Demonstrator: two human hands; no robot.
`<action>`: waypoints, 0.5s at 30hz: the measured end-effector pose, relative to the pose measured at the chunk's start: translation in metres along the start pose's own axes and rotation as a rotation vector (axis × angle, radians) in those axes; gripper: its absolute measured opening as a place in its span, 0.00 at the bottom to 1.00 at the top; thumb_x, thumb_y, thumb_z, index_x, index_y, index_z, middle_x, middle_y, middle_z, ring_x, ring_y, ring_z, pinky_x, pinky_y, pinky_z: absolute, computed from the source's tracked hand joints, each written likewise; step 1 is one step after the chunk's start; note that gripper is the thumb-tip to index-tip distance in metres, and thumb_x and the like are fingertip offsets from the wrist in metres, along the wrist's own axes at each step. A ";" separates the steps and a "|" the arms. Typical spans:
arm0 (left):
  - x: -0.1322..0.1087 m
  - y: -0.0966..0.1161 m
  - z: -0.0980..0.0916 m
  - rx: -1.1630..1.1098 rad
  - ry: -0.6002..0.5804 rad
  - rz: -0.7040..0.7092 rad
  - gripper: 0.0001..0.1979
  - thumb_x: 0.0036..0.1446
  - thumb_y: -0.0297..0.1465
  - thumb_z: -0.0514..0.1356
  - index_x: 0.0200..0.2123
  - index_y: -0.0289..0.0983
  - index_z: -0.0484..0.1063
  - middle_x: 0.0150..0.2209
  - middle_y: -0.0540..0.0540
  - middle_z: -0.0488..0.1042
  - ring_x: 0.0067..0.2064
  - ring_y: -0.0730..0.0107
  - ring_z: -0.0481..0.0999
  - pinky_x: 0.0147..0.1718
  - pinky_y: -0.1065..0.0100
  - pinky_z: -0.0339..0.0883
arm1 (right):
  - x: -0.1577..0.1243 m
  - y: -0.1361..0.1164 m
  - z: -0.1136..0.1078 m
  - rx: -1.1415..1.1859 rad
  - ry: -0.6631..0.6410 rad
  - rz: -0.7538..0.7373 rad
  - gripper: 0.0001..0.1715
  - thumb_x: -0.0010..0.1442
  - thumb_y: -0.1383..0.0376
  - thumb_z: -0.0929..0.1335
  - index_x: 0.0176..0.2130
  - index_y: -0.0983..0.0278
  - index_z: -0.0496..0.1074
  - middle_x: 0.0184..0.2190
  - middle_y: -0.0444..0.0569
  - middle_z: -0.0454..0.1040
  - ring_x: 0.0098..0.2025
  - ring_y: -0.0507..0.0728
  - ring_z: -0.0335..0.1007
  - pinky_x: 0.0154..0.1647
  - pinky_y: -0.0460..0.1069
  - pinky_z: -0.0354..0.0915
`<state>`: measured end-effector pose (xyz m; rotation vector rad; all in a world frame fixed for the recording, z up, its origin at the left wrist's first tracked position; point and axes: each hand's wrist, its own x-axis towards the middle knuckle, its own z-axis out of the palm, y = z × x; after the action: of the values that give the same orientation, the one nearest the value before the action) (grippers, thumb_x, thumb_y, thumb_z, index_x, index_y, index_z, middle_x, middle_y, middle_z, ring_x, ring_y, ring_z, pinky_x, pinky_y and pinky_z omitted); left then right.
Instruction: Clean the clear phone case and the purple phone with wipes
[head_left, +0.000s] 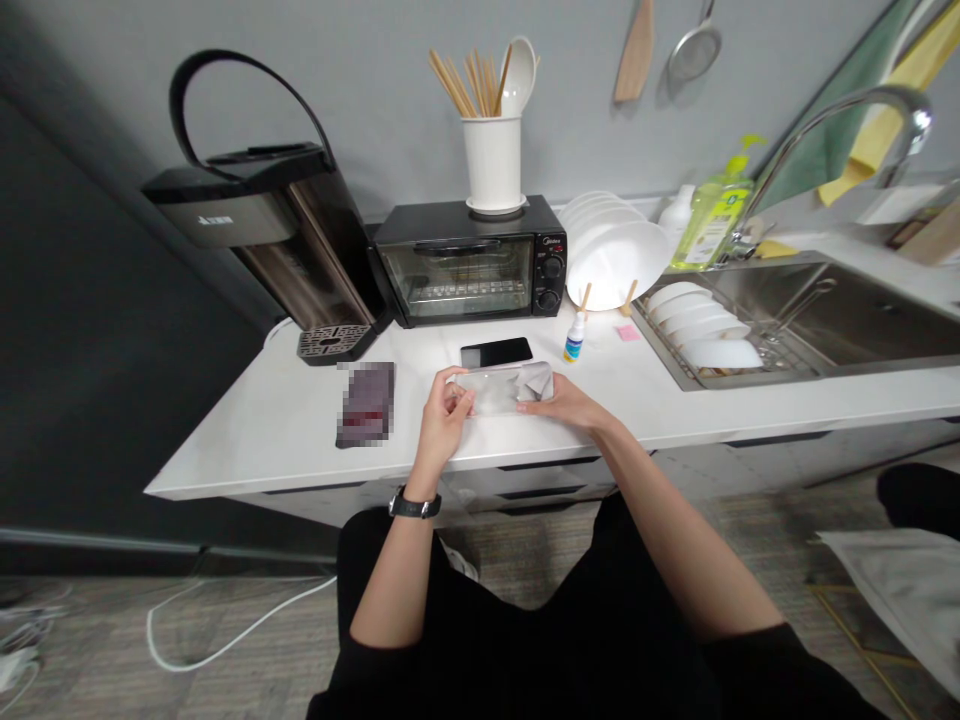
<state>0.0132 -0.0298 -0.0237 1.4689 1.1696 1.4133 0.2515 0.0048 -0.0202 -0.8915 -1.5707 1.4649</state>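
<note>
My left hand (444, 412) grips the left end of a clear phone case (491, 389) held just above the white counter (262, 430). My right hand (564, 403) presses a grey cloth (534, 380) against the case's right end, fingers closed on it. A black phone (496, 352) lies flat on the counter right behind the case. A small dropper bottle (574, 338) with a blue label stands to the right of the phone. A watch sits on my left wrist.
A black toaster oven (469, 262) with a white utensil holder (492, 160) on top stands at the back, a water dispenser (262, 240) to its left. White plates (615, 255) sit in a rack, bowls (701, 320) beside the sink (825, 320). A dark wallet-like item (366, 403) lies left.
</note>
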 end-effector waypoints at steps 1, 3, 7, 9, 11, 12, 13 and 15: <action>0.000 0.000 0.000 0.001 0.001 0.004 0.19 0.62 0.35 0.64 0.54 0.42 0.67 0.27 0.57 0.66 0.28 0.74 0.71 0.34 0.71 0.67 | 0.000 0.000 0.000 -0.002 -0.009 0.002 0.27 0.48 0.55 0.82 0.44 0.61 0.77 0.43 0.48 0.81 0.45 0.59 0.74 0.54 0.56 0.71; 0.000 -0.001 0.000 -0.001 0.005 0.010 0.19 0.62 0.35 0.65 0.54 0.42 0.67 0.27 0.57 0.66 0.28 0.74 0.71 0.34 0.71 0.67 | 0.000 0.001 -0.001 -0.010 -0.029 0.013 0.25 0.48 0.54 0.81 0.43 0.62 0.78 0.41 0.47 0.80 0.44 0.58 0.74 0.53 0.55 0.70; 0.000 -0.005 0.000 -0.019 0.032 0.010 0.20 0.61 0.36 0.66 0.54 0.42 0.68 0.27 0.57 0.66 0.28 0.73 0.71 0.33 0.71 0.68 | -0.002 0.004 -0.003 -0.004 -0.015 0.048 0.25 0.50 0.52 0.80 0.42 0.64 0.78 0.39 0.46 0.80 0.41 0.57 0.73 0.51 0.53 0.69; 0.000 -0.006 0.000 -0.028 0.058 0.007 0.21 0.60 0.37 0.67 0.54 0.41 0.68 0.27 0.56 0.67 0.28 0.73 0.72 0.33 0.71 0.69 | -0.004 0.005 -0.004 0.016 0.029 0.065 0.26 0.51 0.50 0.80 0.41 0.64 0.78 0.38 0.47 0.81 0.40 0.57 0.73 0.48 0.52 0.69; 0.000 -0.008 0.000 -0.033 0.092 0.003 0.21 0.59 0.36 0.67 0.54 0.42 0.68 0.27 0.57 0.67 0.28 0.73 0.73 0.34 0.71 0.70 | -0.005 0.005 -0.005 0.047 0.063 0.074 0.26 0.51 0.48 0.80 0.40 0.64 0.78 0.37 0.47 0.80 0.39 0.58 0.74 0.46 0.52 0.70; 0.000 -0.009 0.000 -0.033 0.108 0.002 0.21 0.59 0.36 0.67 0.54 0.42 0.68 0.27 0.57 0.67 0.28 0.73 0.74 0.34 0.71 0.70 | -0.005 0.005 -0.005 0.070 0.070 0.071 0.25 0.51 0.48 0.79 0.39 0.63 0.78 0.36 0.47 0.80 0.39 0.58 0.74 0.45 0.52 0.70; 0.000 -0.009 0.000 -0.031 0.120 0.001 0.21 0.60 0.36 0.67 0.55 0.42 0.68 0.26 0.57 0.68 0.28 0.73 0.74 0.34 0.71 0.70 | -0.006 0.004 -0.005 0.104 0.071 0.064 0.25 0.52 0.47 0.79 0.38 0.62 0.78 0.35 0.47 0.80 0.40 0.59 0.74 0.46 0.52 0.71; -0.001 -0.011 0.000 -0.022 0.128 -0.002 0.21 0.60 0.36 0.66 0.55 0.42 0.68 0.26 0.57 0.68 0.29 0.73 0.75 0.35 0.71 0.70 | -0.005 0.004 -0.005 0.206 0.085 0.045 0.26 0.56 0.42 0.76 0.39 0.61 0.78 0.36 0.48 0.80 0.43 0.60 0.75 0.48 0.53 0.73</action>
<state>0.0122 -0.0273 -0.0342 1.3781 1.2298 1.5331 0.2586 0.0028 -0.0242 -0.8613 -1.3185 1.5674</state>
